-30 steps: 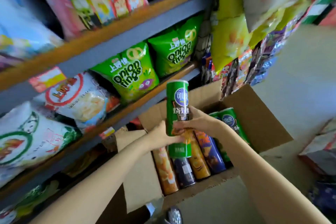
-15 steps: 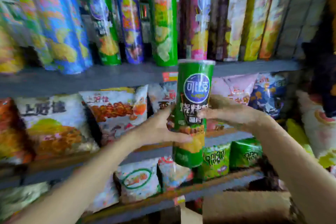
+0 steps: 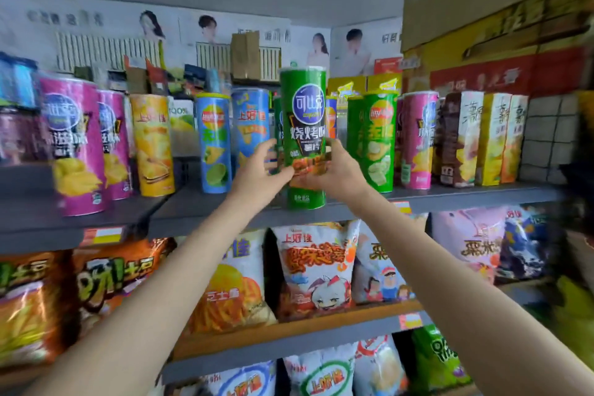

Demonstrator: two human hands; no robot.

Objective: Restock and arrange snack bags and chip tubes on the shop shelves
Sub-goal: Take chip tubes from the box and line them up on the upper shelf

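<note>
Both hands, the left hand (image 3: 257,175) and right hand (image 3: 337,175), clasped one green chip tube (image 3: 303,125) upright at the top shelf's (image 3: 466,194) front edge. Behind it stood three pink tubes (image 3: 72,145), two blue tubes (image 3: 213,141) and one yellow tube (image 3: 152,145).

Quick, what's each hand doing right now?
Left hand: holding the green tube.
Right hand: holding the same tube.

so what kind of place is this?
Most likely a small snack shop or convenience store. Grey shelves carry rows of upright chip tubes above rows of snack bags, with price tags on the shelf edges. Both hands hold a green chip tube at the top shelf.
</note>
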